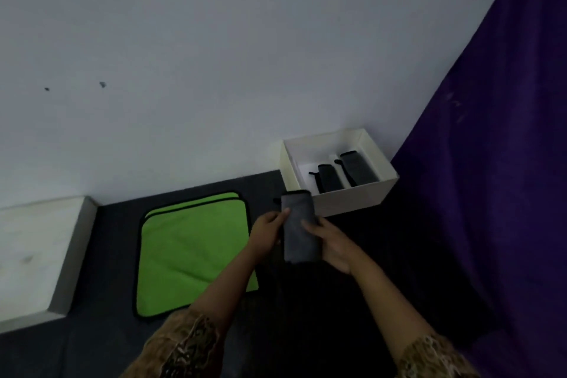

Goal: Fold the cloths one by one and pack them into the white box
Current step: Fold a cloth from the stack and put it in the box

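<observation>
Both hands hold a folded grey cloth just above a dark surface, near the front wall of the white box. The left hand grips the cloth's left edge, its fingers pinching the fabric partway down. The right hand holds the right edge, fingers laid across the cloth's face and closed on it. The cloth is a narrow strip, its long axis running away from the person, the far end tipped slightly left and pointing toward the box.

Inside the box lie two folded dark cloths, side by side, long axes also running front to back. Left of the hands, a bright green cloth with black edging lies flat on the surface. A pale block sits at far left. Patterned sleeves cover the forearms.
</observation>
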A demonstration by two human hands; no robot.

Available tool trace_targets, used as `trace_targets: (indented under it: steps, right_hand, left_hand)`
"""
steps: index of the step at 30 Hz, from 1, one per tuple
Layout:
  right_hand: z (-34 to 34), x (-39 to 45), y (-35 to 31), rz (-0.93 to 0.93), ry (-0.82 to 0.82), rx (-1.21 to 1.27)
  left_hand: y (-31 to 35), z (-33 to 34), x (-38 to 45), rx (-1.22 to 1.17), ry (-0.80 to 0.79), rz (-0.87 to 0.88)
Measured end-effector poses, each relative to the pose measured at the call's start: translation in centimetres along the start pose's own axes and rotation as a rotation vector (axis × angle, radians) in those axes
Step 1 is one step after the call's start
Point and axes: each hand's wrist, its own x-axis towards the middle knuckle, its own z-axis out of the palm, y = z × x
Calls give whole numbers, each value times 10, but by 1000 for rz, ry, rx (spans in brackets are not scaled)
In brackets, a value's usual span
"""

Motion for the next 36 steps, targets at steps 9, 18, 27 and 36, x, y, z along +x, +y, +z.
trace_targets:
  steps: [9, 18, 27, 36]
  right_hand:
    - [-55, 65, -135, -138, 158, -205]
    - [-112, 156, -155, 83, 118, -477]
    - [-139, 221, -108, 99, 196, -660]
    - [-146, 243, -88, -140, 219, -1115]
  left_hand:
    - [112, 56, 78, -60, -126, 4]
    - [86, 106, 151, 280, 235, -77]
    - [41, 122, 195, 404, 337, -258]
    - [25, 125, 209, 581, 365, -243]
